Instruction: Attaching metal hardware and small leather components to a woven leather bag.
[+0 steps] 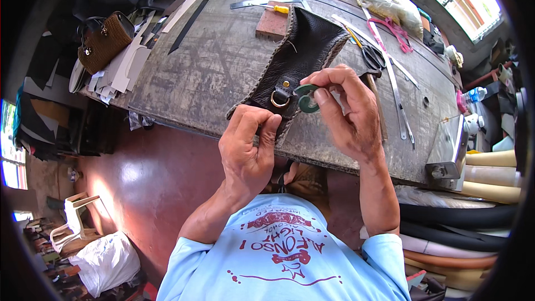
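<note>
A long dark leather piece (281, 58) with laced edges lies slantwise on the workbench, its near end at the front edge. That end carries a brass-coloured ring (280, 99) on a leather tab with a round stud (286, 84). Just right of the ring, my right hand (348, 108) pinches a flat, round green disc (308, 99) with an opening in it between thumb and fingers. Over the near left end of the leather, my left hand (249, 139) is closed, thumb pressed to the forefinger. Whatever it grips is hidden by the fingers.
Beyond the leather are a reddish block (273, 25), a yellow-handled tool (280, 9) and metal rulers (394, 95). Black-handled scissors (372, 57) lie right of it. A brown handbag (108, 42) stands on leather scraps at left. A metal box (447, 147) sits at the bench's right corner.
</note>
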Tool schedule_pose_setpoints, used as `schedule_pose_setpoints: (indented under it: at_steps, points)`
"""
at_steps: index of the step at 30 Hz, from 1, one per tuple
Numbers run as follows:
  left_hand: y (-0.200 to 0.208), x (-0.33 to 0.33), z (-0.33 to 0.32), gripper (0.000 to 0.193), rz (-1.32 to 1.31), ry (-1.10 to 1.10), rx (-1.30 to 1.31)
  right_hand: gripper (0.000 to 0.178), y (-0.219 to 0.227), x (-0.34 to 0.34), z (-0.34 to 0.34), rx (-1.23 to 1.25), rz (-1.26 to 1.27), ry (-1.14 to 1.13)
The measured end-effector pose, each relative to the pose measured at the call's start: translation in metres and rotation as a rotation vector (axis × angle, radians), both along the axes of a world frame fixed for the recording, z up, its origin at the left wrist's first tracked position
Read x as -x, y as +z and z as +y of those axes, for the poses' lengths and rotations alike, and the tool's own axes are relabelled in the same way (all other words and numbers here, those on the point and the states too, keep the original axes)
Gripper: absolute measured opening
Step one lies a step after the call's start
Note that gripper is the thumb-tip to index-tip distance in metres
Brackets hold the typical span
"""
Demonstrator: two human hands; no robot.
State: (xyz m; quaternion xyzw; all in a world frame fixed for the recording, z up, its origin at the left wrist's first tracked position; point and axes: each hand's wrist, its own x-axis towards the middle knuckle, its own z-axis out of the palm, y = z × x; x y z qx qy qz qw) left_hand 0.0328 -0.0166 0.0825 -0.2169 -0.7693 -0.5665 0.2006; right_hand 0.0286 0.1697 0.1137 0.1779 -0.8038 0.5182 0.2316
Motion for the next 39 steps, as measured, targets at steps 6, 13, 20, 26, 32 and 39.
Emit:
schedule_pose_setpoints:
  at_steps: [6,13,20,26,32,39]
  points:
    - [-0.003,-0.002,0.003,0.014,-0.1,-0.049,-0.08,0.013,0.003,-0.007,0.003,0.081,-0.037,0.001]
    - [-0.006,-0.007,-0.001,0.012,-0.164,-0.094,-0.149,0.012,0.005,-0.009,0.002,0.242,-0.155,0.025]
    - [0.002,-0.006,-0.005,0.017,-0.146,-0.182,-0.06,0.013,0.002,-0.012,0.008,0.245,-0.165,0.024]
    - [0.012,-0.006,-0.005,0.008,-0.21,-0.233,0.027,0.013,0.004,-0.013,0.01,0.218,-0.157,0.025]
    - [0.002,-0.005,0.001,0.009,-0.198,-0.247,-0.049,0.014,0.003,-0.014,0.011,0.224,-0.162,0.035]
    - [0.008,-0.011,0.001,0.016,-0.38,-0.283,-0.173,0.016,0.014,-0.019,0.011,0.157,-0.195,0.018]
